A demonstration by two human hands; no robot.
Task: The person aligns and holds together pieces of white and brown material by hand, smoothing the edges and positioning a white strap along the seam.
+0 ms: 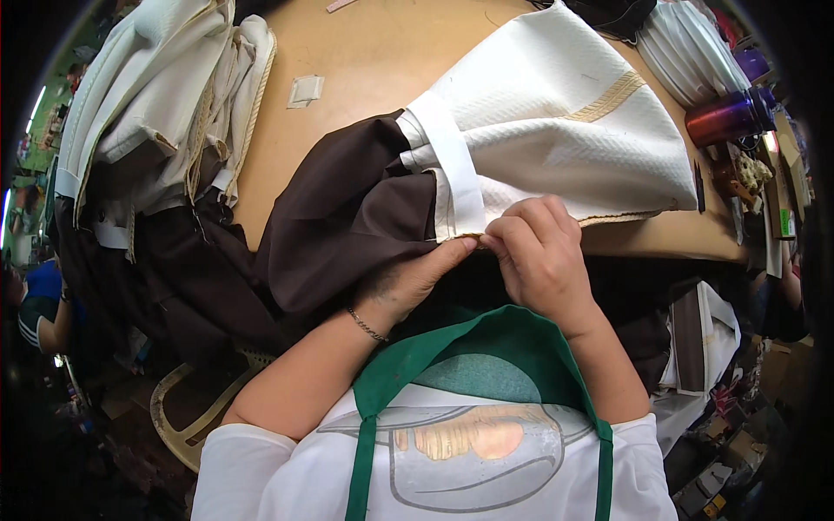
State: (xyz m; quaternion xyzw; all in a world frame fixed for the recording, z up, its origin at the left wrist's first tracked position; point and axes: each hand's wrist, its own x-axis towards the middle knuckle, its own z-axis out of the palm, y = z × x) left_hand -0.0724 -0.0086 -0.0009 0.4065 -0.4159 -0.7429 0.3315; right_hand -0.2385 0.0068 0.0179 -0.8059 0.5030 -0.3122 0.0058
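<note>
A sewn piece of white quilted fabric [539,104] joined to dark brown cloth [339,200] lies across the near edge of the table. A white band [447,156] runs along the join. My left hand [413,282] pinches the piece's near edge at the end of the band, thumb on top and the other fingers hidden beneath the cloth. Right beside it, my right hand [539,247] grips the same bound edge between thumb and curled fingers. The two hands nearly meet at the fingertips. Whether a small tool or thread is between them cannot be seen.
A pile of similar white and brown pieces [165,113] hangs over the table's left side. On the tan tabletop [347,61] lies a small beige square patch [305,91]. A purple-red bottle [725,117] lies at the right, beside stacked white material [691,48]. A chair [187,417] stands lower left.
</note>
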